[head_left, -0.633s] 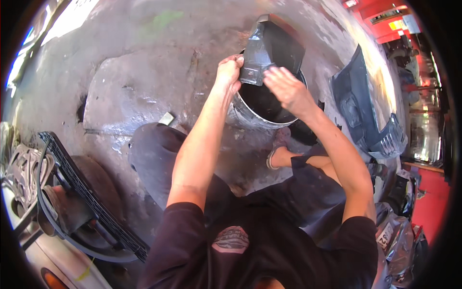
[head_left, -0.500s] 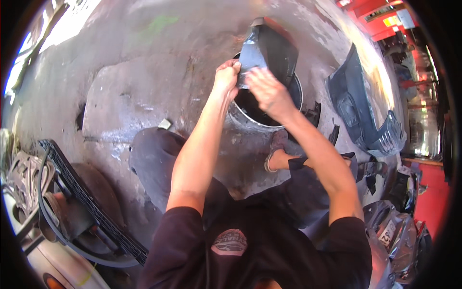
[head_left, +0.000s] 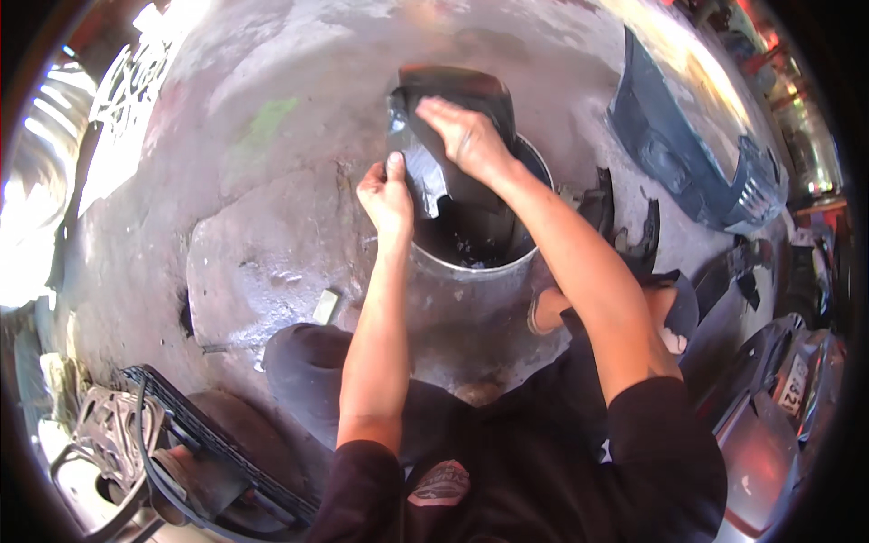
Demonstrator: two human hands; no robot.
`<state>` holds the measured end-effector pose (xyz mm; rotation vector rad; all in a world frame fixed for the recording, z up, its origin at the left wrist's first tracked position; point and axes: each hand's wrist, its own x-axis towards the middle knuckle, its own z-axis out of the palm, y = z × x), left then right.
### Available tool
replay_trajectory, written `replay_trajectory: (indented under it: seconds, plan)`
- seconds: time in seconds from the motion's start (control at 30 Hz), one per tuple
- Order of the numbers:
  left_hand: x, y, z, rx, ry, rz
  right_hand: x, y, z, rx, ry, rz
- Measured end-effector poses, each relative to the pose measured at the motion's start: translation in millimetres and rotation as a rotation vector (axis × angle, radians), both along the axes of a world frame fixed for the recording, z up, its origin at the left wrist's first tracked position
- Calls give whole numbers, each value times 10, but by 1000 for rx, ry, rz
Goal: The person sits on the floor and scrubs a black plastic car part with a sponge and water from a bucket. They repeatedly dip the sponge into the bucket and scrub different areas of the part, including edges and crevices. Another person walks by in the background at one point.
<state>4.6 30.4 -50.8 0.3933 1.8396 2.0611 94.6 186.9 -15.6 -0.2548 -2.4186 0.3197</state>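
A dark plastic car-body panel [head_left: 422,174], its near-left face wet and shiny, is tilted over a round bucket [head_left: 478,269] with a pale rim and a dark inside. My left hand [head_left: 387,201] grips the panel's left edge, thumb on the upper face and the other fingers mostly hidden. Flat against the panel's upper part lies my right hand [head_left: 467,140], fingers stretched out and slightly blurred. Whether anything is under its palm cannot be seen.
A dark bumper [head_left: 665,149] lies on the right, with broken black pieces [head_left: 605,204] nearer the bucket. A small pale block [head_left: 327,306] rests on the floor by my left knee. At lower left is a black grille piece [head_left: 217,443]; car parts [head_left: 769,434] crowd the lower right.
The view has shifted. The panel sits lower and further left relative to the bucket, and my right hand has slid up from the panel's near end to its upper part. My left hand keeps its hold.
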Motion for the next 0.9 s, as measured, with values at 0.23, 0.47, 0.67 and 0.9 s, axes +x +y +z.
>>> replay_trajectory:
  seconds: [0.23, 0.47, 0.67, 0.9]
  plan:
    - [90, 66, 78, -46, 93, 0, 409, 211, -372, -194, 31, -320]
    - [84, -67, 54, -64, 177, 38, -156, 63, -9, -64, -58, 6]
    - [-10, -18, 78, -274, 163, -51, 288, 133, -327, -221, 45, -353]
    - [-32, -35, 98, -178, 169, -8, -572, -260, 148, -299, 24, -190]
